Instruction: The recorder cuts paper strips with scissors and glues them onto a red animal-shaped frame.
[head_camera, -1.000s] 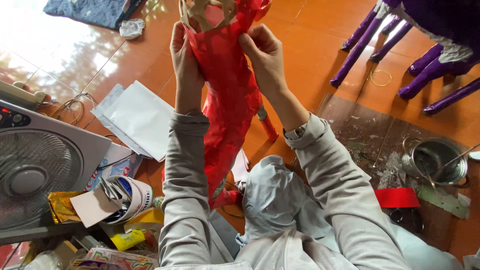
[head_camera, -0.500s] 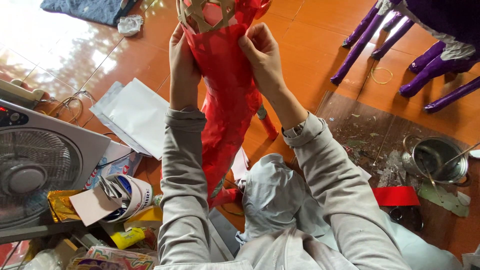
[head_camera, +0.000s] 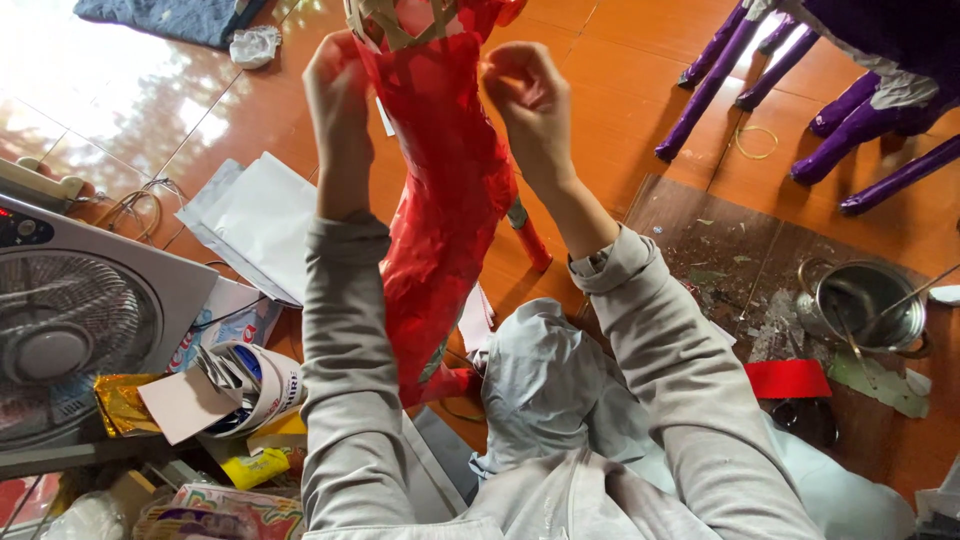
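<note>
i hold a red paper-covered figure up in the middle of the frame, above the floor. my left hand is on its left side near the top, with the fingers closed against the red paper. my right hand is just beside its right edge, the fingers curled together; i cannot tell if they pinch the paper or only touch it. at the top of the figure a bare frame of pale strips shows.

under me is an orange tiled floor, shiny, with bright light reflected in the upper left of the frame. a white box fan stands at the left edge, white paper sheets lie beside it. at lower left is a tape roll among small scraps. at the right, a metal pot sits on a dark board with dirt on it, a red strip is near. purple wrapped legs stand in the upper right.
</note>
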